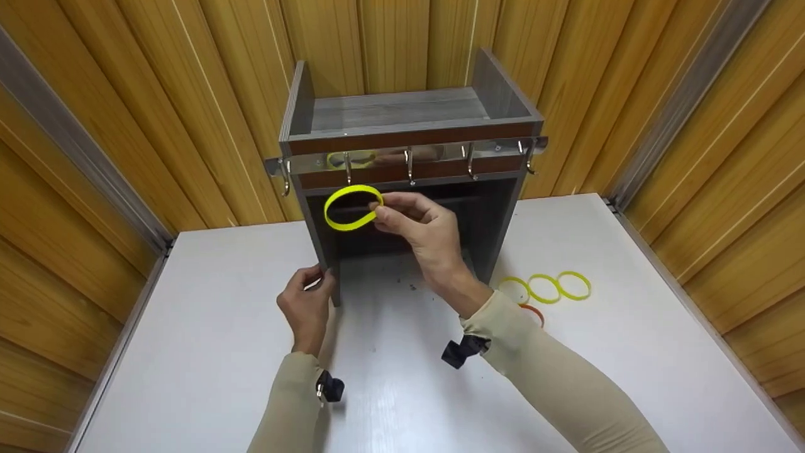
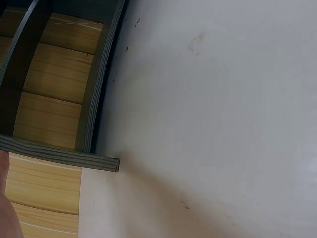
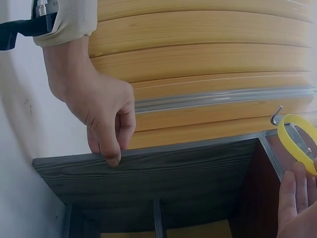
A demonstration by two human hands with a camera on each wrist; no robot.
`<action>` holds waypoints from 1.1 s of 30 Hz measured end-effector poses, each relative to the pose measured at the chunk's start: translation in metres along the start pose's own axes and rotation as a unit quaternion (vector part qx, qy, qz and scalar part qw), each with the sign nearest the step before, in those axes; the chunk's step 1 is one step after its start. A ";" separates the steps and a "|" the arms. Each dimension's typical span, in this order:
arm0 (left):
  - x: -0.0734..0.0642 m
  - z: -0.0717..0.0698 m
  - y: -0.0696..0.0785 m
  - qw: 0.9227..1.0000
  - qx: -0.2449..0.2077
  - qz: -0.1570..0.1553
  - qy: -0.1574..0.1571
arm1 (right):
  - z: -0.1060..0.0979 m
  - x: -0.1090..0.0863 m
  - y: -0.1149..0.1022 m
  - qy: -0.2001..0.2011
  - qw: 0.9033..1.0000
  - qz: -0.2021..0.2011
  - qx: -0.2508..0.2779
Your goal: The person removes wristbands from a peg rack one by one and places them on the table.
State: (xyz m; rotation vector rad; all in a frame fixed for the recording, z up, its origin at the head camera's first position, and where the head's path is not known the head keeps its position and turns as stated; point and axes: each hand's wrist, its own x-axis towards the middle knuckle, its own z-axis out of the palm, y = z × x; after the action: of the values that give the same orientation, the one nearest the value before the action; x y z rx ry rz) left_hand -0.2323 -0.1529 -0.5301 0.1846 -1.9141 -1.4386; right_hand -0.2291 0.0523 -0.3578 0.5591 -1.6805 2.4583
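Between thumb and fingers, my right hand (image 1: 424, 233) pinches a yellow silicone wristband (image 1: 326, 211) by its right side. The band stays round and hangs just below the second hook from the left on the metal hook rail (image 1: 380, 158). That rail runs across the front of a grey wooden shelf unit (image 1: 402, 112). Lower down, my left hand (image 1: 306, 302) grips the front edge of the unit's left side panel (image 3: 190, 152), thumb on one face and fingers on the other. Only a sliver of that hand shows in the left wrist view.
To the right of the unit, several yellow wristbands (image 1: 590, 286) and a red one (image 1: 541, 314) lie on the white table (image 1: 220, 352); my right forearm partly covers the red one. Wood-patterned walls (image 1: 182, 113) enclose the table at the back and both sides.
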 end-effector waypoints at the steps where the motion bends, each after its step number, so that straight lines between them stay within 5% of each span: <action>1: 0.000 0.000 0.000 1.000 -0.003 0.000 0.001 | -0.002 -0.001 -0.001 0.002 1.000 -0.001 -0.001; 33: 0.005 -0.007 -0.002 1.000 -0.005 0.011 0.000 | -0.089 -0.023 -0.024 0.092 0.994 -0.001 -0.057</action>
State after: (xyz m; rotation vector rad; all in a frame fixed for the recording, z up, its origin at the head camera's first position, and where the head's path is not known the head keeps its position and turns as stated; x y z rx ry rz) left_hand -0.2322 -0.1614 -0.5286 0.1580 -1.9032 -1.4347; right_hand -0.2212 0.1454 -0.3734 0.3098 -1.7306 2.3139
